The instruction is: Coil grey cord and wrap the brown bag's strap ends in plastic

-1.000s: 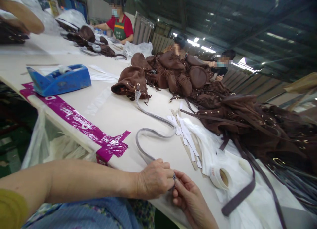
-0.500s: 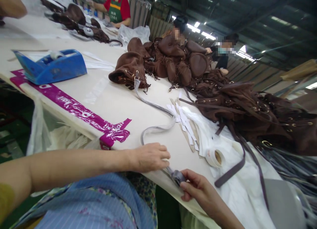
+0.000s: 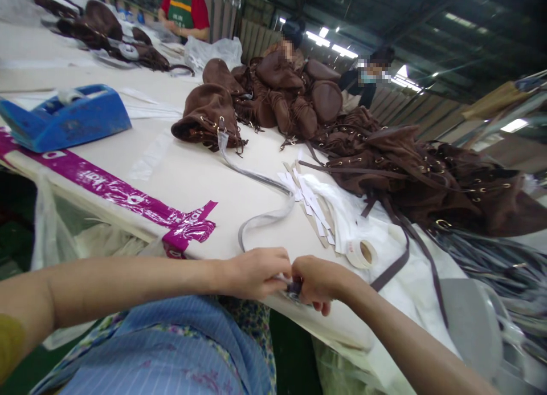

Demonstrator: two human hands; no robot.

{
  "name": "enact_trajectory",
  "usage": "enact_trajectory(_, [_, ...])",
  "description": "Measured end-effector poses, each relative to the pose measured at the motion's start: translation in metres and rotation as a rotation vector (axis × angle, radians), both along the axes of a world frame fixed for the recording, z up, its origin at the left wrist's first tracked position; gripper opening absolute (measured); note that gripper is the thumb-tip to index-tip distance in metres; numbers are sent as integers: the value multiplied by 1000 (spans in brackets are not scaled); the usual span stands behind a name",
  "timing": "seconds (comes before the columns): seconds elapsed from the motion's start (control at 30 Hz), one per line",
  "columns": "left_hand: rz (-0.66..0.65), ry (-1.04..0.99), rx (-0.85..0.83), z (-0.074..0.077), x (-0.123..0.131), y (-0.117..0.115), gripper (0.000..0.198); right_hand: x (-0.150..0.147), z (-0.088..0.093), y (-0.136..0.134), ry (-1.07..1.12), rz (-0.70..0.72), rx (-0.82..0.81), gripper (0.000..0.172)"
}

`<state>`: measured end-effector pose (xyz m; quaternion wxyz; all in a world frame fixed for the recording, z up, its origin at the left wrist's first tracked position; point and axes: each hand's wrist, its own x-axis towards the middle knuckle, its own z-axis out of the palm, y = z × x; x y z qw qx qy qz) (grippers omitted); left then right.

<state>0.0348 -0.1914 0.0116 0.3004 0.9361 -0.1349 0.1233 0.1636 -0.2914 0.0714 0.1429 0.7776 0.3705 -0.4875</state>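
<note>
A long strap (image 3: 273, 215) wrapped in greyish film curves over the table from a brown drawstring bag (image 3: 209, 113) towards my hands at the near edge. My left hand (image 3: 262, 272) is closed on the strap near its end, fingers pinched. Close beside it, my right hand (image 3: 318, 278) is bent over the strap's dark, wrapped end (image 3: 294, 288) and grips it. The fingers of both hands partly cover this end, so its exact shape is hidden.
A blue tape dispenser (image 3: 68, 118) stands left, above purple tape (image 3: 111, 184) along the table edge. Paper strips (image 3: 314, 207), a tape roll (image 3: 360, 253) and white sheeting lie right of the strap. Brown bags (image 3: 384, 150) are heaped behind. Co-workers stand across the table.
My right hand has moved left and turned over the strap's end, closing up to my left hand. My left hand stays nearly in place. The whole view has shifted slightly.
</note>
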Motion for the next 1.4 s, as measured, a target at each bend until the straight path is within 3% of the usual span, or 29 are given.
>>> enact_trajectory(0.1, [265, 203, -212, -6, 4, -15, 23, 4, -8, 2, 33, -28, -12, 21])
enact_trajectory(0.23, [362, 235, -264, -15, 11, -43, 29, 12, -14, -11, 99, -84, 30, 19])
enact_trajectory(0.37, [272, 220, -152, -19, 18, -57, 24, 19, -18, -25, 131, -158, 143, 15])
enact_trajectory(0.47, [214, 205, -117, -20, 22, -55, 22, 29, -24, -43, 252, -312, 369, 25])
enact_trajectory(0.6, [231, 160, -345, -23, 23, -41, 24, 37, -37, -76, 692, -508, 660, 57])
enact_trajectory(0.67, [207, 164, -476, -23, 24, -35, 27, 36, -46, -89, 790, -590, 759, 70])
enact_trajectory(0.77, [184, 212, -565, -24, 26, -31, 25, 31, -59, -97, 760, -651, 894, 66])
enact_trajectory(0.87, [157, 150, -518, -25, 25, -30, 14, 24, -61, -95, 687, -632, 971, 56])
enact_trajectory(0.93, [112, 92, -449, -27, 22, -28, 14, 20, -57, -93, 571, -531, 983, 51])
enact_trajectory(1.0, [39, 66, -391, -28, 18, -24, 23, 14, -51, -92, 348, -337, 987, 48])
enact_trajectory(1.1, [-59, 64, -337, -29, 15, -12, 19, 5, -46, -89, -84, 71, 1042, 56])
enact_trajectory(1.23, [-59, 7, -226, -28, 18, 13, 27, 0, -49, -77, -519, 603, 1080, 67])
enact_trajectory(1.3, [-43, -36, -119, -26, 23, 25, 34, 3, -49, -70, -619, 766, 1094, 66])
enact_trajectory(1.4, [-18, -48, 50, -24, 34, 37, 25, 10, -48, -64, -667, 862, 1122, 63])
